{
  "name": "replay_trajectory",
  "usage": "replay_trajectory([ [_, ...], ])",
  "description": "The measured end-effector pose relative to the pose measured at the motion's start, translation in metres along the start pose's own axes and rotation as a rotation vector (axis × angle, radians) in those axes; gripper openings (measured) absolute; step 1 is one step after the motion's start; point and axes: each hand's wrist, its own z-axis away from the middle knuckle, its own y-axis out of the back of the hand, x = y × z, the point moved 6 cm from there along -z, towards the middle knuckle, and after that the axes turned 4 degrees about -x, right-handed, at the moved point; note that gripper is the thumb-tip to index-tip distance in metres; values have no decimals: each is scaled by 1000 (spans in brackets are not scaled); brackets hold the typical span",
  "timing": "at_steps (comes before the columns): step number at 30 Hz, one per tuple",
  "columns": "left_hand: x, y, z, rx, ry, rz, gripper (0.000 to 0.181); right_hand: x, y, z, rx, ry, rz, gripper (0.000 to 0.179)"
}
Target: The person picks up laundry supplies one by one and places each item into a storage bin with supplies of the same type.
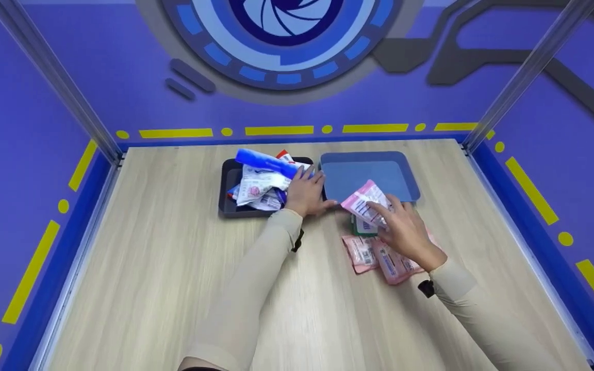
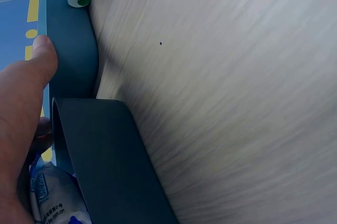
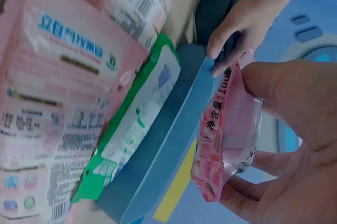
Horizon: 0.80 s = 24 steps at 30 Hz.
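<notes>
My right hand (image 1: 405, 226) pinches a small pink-and-white packet (image 1: 366, 200) between thumb and fingers, tilted above the near edge of the blue-grey tray (image 1: 369, 172). Printing and a rose pattern show on this packet's side in the right wrist view. My left hand (image 1: 304, 193) lies over the right rim of the black tray (image 1: 228, 206), fingers spread, thumb stretched towards the blue-grey tray. Its fingertips are by a long blue packet (image 1: 266, 162); whether they touch it I cannot tell. White packets (image 1: 258, 183) lie heaped under the blue one in the black tray.
In front of the blue-grey tray lie a green-edged packet (image 1: 365, 226), a small pink packet (image 1: 361, 252) and a larger pink packet (image 1: 395, 263), partly under my right hand. Blue walls (image 1: 121, 103) enclose the wooden table (image 1: 173, 283) at the back and sides.
</notes>
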Motion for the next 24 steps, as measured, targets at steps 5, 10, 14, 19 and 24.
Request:
replay_trajectory([
  [5, 0, 1, 2, 10, -3, -15, 94, 10, 0, -5, -26, -33, -21, 69],
  [10, 0, 1, 2, 7, -7, -8, 94, 19, -1, -11, -39, -49, -16, 68],
  [14, 0, 2, 2, 13, -9, -2, 93, 25, -2, -14, -35, -50, -10, 68],
  [19, 0, 2, 2, 28, -9, -18, 94, 30, -2, -17, -26, -45, -7, 67],
  [24, -1, 0, 0, 10, -6, -19, 95, 34, -1, -20, -36, -70, -7, 67],
])
